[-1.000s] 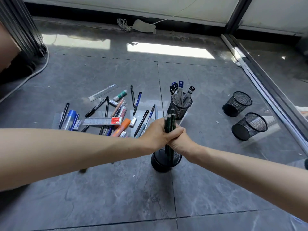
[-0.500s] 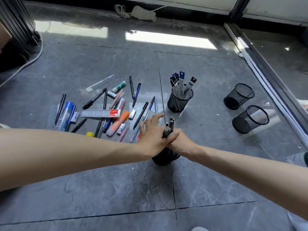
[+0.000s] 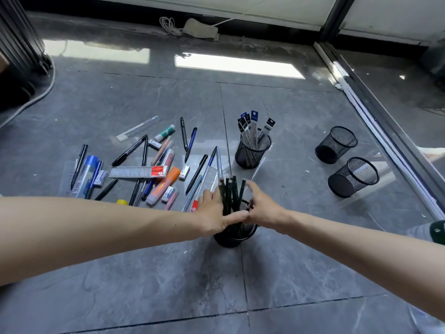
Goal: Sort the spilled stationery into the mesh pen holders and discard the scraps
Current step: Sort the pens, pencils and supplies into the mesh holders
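Note:
A bundle of dark green pencils (image 3: 228,192) stands in the nearest black mesh holder (image 3: 232,238). My left hand (image 3: 213,214) is beside the pencils on their left, its fingers straight and its thumb reaching across the holder's rim. On the right, my right hand (image 3: 261,208) has its fingers spread and holds nothing. The spilled stationery lies left of the holder: a clear ruler with a red end (image 3: 137,171), an orange highlighter (image 3: 163,185), a blue tube (image 3: 84,173), several pens and small erasers.
A second mesh holder (image 3: 252,154) with packaged refills stands behind the pencils. Two empty mesh holders (image 3: 337,144) (image 3: 354,177) lie tilted on the right, by a metal door track (image 3: 390,141). A cable (image 3: 36,97) runs along the far left of the floor.
The pencil bundle went down into the nearest holder. Both hands, which gripped it a second ago, have opened and let go.

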{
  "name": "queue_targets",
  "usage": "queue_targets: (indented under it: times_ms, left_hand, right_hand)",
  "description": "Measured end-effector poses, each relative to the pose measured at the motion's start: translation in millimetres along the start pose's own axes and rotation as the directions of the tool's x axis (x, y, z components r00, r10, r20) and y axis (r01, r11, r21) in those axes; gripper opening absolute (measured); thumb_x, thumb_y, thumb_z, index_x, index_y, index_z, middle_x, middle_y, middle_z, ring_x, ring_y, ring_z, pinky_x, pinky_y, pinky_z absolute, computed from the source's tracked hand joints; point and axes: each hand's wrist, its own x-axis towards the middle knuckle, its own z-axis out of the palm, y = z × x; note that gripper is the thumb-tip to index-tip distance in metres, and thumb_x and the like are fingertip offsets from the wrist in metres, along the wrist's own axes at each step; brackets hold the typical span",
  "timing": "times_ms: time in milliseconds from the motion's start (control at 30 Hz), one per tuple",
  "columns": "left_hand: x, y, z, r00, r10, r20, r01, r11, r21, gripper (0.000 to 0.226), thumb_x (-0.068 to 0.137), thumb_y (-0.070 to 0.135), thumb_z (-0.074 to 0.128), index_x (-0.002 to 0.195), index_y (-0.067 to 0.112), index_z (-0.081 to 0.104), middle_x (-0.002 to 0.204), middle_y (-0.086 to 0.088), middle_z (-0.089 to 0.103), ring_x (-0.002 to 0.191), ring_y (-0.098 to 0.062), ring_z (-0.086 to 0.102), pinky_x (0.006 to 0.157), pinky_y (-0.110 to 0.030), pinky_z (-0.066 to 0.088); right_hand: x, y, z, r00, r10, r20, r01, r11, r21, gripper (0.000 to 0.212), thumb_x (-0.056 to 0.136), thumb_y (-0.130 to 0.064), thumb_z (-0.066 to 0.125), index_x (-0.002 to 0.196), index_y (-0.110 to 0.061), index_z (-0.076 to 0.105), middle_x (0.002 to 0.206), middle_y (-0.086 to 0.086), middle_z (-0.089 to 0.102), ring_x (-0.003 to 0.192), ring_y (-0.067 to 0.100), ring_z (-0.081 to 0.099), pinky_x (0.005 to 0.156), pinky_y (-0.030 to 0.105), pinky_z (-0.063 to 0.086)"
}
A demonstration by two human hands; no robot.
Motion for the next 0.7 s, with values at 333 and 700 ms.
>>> queue_targets:
  times_ms: [333,700]
  left_hand:
    - [7,11,-19,0.98,-0.143,0.136,0.157,0.983,-0.094,0.018,0.091,0.005,0.047,0.105,0.001,0.056,0.061,-0.008,0.057,0.043,-0.014,0.051,0.039,-0.02,0.037]
    - [74,64,-26,0.992,-0.11,-0.064,0.076,0.915,-0.397,0.019,0.093,-0.003,0.04,0.101,0.008,0.053,0.064,-0.008,0.05,0.049,-0.018,0.049,0.034,-0.016,0.039]
  right_hand:
    - [3,6,-16,0.982,0.176,-0.073,-0.17,0.982,0.077,0.013,0.088,0.003,0.052,0.09,-0.004,0.062,0.062,0.011,0.055,0.043,0.016,0.052,0.036,0.02,0.045]
    - [49,25,-62,0.821,0.315,-0.477,-0.082,0.89,0.448,0.012,0.086,-0.002,0.058,0.086,-0.01,0.067,0.076,0.009,0.063,0.05,0.016,0.052,0.043,0.024,0.048]
